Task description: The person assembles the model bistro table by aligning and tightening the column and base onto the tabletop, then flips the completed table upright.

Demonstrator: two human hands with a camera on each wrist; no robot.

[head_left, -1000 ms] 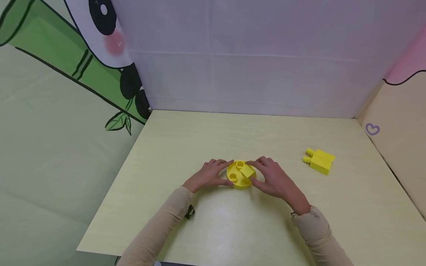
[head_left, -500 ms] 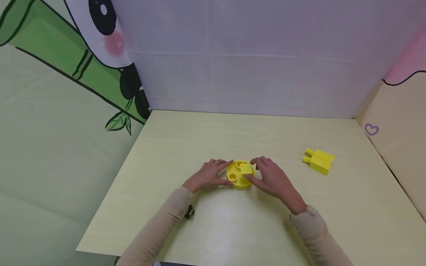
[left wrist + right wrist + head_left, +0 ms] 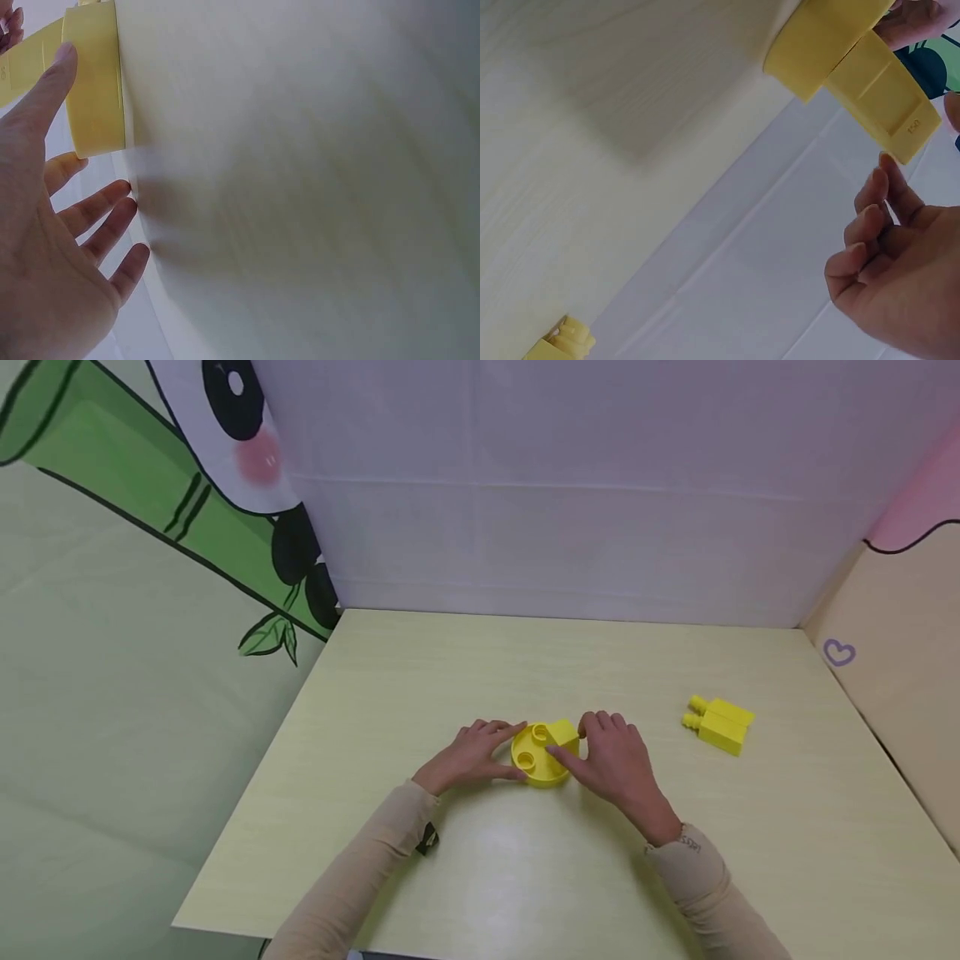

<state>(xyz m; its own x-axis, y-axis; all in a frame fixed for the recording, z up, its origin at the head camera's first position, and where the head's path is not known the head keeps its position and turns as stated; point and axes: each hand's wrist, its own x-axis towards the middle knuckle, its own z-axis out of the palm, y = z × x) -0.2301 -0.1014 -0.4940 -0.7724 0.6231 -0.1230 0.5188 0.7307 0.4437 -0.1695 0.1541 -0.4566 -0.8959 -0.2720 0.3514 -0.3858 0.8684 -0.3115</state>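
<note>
A pale lilac wall [image 3: 562, 485] rises behind a light wooden table [image 3: 450, 677], and my beige sleeves [image 3: 352, 868] reach in from the near edge. My left hand [image 3: 472, 756] grips the side of a round yellow base [image 3: 543, 772], thumb near me and index finger on the far side, the other fingers spread loosely. My right hand [image 3: 615, 760], its fingers bent, pinches a yellow block [image 3: 564, 735] between thumb and index finger. The base lies on the table between my two hands; the block sits on its right part, jutting a little past the rim. The base is a low, glossy disc with a smooth side wall. To the right, well apart from my hands, lie two yellow pegged blocks [image 3: 718, 725], side by side. The block I pinch has a recessed panel and small raised marks underneath. Smallest are two raised rings [image 3: 527, 762] on the base.
</note>
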